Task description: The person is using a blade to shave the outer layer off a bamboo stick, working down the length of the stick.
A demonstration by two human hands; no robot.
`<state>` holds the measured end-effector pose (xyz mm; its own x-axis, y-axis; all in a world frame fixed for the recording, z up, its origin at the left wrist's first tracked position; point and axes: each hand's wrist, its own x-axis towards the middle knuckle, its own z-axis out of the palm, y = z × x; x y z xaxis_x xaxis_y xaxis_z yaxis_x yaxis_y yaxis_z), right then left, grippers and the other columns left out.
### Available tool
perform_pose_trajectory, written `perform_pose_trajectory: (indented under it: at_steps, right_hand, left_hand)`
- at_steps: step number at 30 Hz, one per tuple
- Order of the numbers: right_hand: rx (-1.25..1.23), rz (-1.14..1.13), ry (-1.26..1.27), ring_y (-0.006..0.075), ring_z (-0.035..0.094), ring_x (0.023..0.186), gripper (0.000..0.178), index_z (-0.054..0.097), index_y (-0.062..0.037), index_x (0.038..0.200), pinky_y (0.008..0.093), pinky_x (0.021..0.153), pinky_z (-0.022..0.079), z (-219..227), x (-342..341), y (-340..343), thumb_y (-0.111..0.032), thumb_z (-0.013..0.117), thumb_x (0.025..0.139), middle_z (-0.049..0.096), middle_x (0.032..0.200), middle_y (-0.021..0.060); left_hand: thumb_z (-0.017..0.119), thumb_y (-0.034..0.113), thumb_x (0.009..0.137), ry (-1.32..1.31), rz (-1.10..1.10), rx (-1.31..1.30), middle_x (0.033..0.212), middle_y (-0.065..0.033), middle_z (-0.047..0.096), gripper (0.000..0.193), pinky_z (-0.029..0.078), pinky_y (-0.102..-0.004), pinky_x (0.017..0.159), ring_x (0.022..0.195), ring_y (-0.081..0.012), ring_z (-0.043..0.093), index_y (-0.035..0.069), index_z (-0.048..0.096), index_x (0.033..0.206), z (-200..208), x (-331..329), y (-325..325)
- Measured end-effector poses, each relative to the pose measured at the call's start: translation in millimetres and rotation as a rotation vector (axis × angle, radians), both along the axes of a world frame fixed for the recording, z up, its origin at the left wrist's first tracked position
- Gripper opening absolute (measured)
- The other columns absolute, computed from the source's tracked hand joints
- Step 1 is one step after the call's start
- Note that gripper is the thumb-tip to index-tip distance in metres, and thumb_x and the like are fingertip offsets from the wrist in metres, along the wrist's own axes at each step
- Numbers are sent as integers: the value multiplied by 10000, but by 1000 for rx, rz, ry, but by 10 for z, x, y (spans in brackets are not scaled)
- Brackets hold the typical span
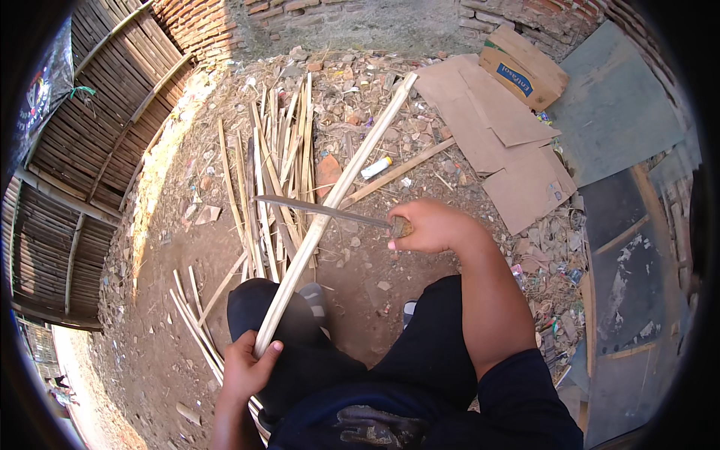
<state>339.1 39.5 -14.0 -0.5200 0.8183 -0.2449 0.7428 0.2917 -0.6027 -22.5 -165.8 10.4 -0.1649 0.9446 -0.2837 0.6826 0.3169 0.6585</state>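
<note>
A long pale bamboo strip (294, 271) slants from my lap up and away to the right. My left hand (251, 366) is closed round its near end, by my left knee. In my right hand (429, 225) is a long knife (289, 202), gripped by its short brown handle. The thin blade points left and lies across the strip near its middle; whether it has bitten in, I cannot tell. Beyond my knees a loose pile of bamboo strips (255, 161) lies on the dirt. More thin strips (196, 319) lie beside my left leg.
Flattened cardboard (517, 176) and a cardboard box (551, 71) lie at the far right, beside a grey sheet (619, 105) and a dark framed panel (626, 262). A small white tube (376, 167) rests on rubble. A bamboo wall (105, 112) stands left, a brick wall (360, 26) behind.
</note>
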Motion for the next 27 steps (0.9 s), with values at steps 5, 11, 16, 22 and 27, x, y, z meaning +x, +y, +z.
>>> perform_pose_trajectory:
  at_steps: [5, 11, 16, 22, 27]
  right_hand:
    - [-52, 203, -25, 390, 668, 1027, 527, 670, -107, 1212, 477, 887, 519, 46, -332, -176, -411, 789, 799, 706, 1055, 200]
    - [-32, -81, 72, 358, 679, 983, 491, 682, -96, 1188, 431, 855, 519, -175, 86, 153, -360, 807, 794, 709, 1023, 193]
    - [-7, -97, 43, 355, 681, 967, 491, 678, -89, 1184, 421, 845, 519, -94, 68, 76, -360, 807, 795, 705, 1001, 203]
    - [-45, 198, -47, 362, 677, 1015, 504, 672, -87, 1190, 435, 874, 522, 80, -338, -166, -400, 787, 812, 708, 1018, 195]
    - [-102, 71, -22, 354, 663, 1075, 504, 668, -133, 1238, 451, 911, 518, 102, -78, 12, -378, 781, 812, 700, 1111, 179]
  left_hand:
    - [783, 268, 887, -3, 12, 41, 572, 6, 505, 326, 368, -279, 487, 560, -60, 432, 0, 615, 807, -66, -37, -23]
    - [793, 261, 878, 24, 12, 63, 551, -13, 521, 325, 372, -287, 475, 534, -69, 439, -8, 626, 801, -44, -34, -35]
    - [767, 280, 907, 21, -2, 3, 632, 41, 483, 325, 351, -269, 507, 605, -55, 415, 17, 597, 821, 32, 21, -3]
    - [776, 272, 897, -9, 15, 11, 618, 24, 502, 321, 364, -274, 505, 590, -59, 426, 8, 608, 822, -40, -49, -21]
    - [789, 263, 882, 2, 33, 59, 561, -6, 517, 324, 372, -279, 481, 543, -64, 436, -8, 630, 806, -28, -12, -26]
